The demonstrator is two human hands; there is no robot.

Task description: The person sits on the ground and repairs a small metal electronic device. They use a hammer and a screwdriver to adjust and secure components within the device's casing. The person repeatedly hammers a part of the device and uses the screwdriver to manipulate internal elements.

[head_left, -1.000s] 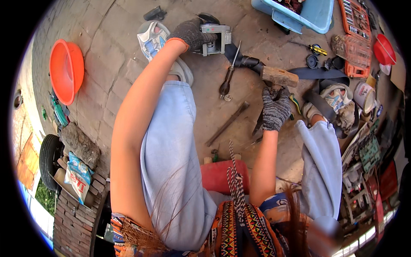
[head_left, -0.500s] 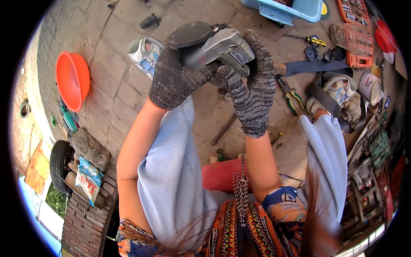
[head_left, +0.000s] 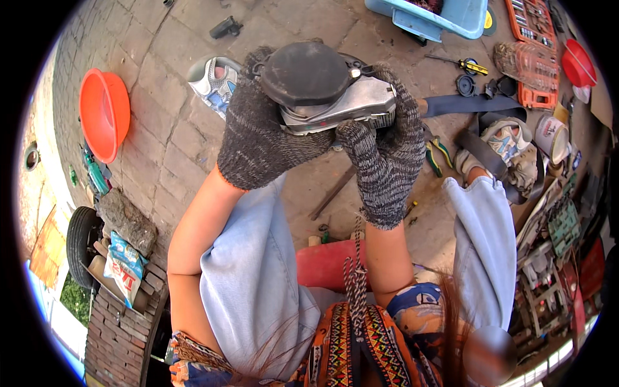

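Observation:
I hold a silver metal device (head_left: 348, 103) with a black rounded pad (head_left: 303, 74) on top, up at chest height over my knees. My left hand (head_left: 258, 135), in a dark grey knit glove, is closed round its left side. My right hand (head_left: 385, 164), in a similar glove, grips its right end, thumb at the near edge. Green-yellow pliers (head_left: 440, 155) lie just right of that hand, with a black strap (head_left: 471, 104) beyond. A metal bar (head_left: 329, 197) lies on the paving below.
An orange basin (head_left: 103, 116) is on the left, with a tire (head_left: 80, 248) and bricks (head_left: 109, 335). A blue tub (head_left: 425, 16), screwdriver (head_left: 471, 66), orange socket case (head_left: 535, 29), red container (head_left: 577, 64) and can (head_left: 550, 138) lie around the right. My feet and legs frame the work.
My right hand has left the wooden-headed mallet and now grips the device. The device has been brought nearer and turned, so its black pad now faces up.

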